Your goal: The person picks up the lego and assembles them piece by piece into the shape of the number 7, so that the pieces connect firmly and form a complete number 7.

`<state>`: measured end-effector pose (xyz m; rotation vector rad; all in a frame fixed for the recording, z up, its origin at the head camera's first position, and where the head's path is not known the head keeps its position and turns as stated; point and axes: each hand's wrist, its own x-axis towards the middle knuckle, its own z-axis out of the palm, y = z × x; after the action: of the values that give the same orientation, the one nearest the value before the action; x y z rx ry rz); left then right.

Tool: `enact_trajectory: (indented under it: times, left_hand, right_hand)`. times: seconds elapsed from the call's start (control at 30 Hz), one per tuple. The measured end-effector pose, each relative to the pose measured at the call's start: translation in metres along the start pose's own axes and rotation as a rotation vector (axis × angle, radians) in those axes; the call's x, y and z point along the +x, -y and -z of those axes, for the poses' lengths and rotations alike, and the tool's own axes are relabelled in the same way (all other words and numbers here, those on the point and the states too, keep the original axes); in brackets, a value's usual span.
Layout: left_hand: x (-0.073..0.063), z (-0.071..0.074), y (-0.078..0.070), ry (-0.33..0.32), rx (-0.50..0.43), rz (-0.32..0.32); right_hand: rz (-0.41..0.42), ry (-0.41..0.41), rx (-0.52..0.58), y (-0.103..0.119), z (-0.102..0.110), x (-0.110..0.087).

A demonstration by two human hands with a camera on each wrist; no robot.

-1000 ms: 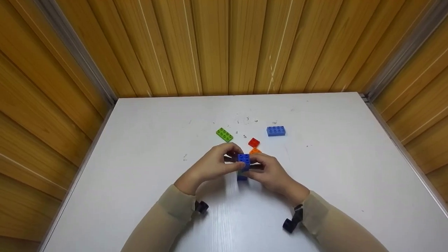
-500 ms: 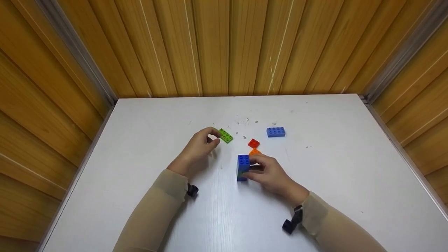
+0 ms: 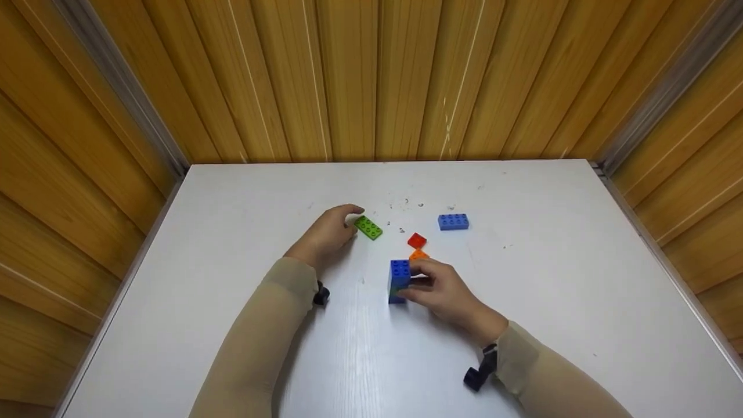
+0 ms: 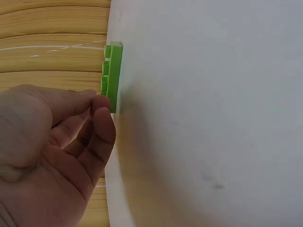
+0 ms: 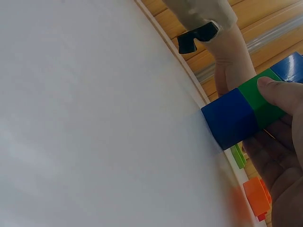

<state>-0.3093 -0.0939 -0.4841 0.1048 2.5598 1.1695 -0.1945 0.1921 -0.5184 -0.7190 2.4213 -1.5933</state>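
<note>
The left hand (image 3: 328, 233), fingers parted, has a flat lime-green studded plastic brick (image 3: 369, 227) at three o'clock, contact unclear; the right hand (image 3: 446, 291) pinches a blue-and-green brick tower (image 3: 399, 275) at nine o'clock.

High head view, close wrist views.

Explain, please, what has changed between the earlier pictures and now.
The left hand let go of the block stack and moved left and forward to the thin green block; contact is unclear. The right hand still holds the stack. The red block, orange block and light blue block stayed.
</note>
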Motion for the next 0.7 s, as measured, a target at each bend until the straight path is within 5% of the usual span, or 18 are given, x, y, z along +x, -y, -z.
enact_trajectory:
  times: [0.7]
  left_hand:
    - [0.0082,-0.0069,0.0002,-0.037,0.219,-0.129]
  right_hand:
    - [-0.014,0.011,0.017,0.0003,0.0005,-0.0006]
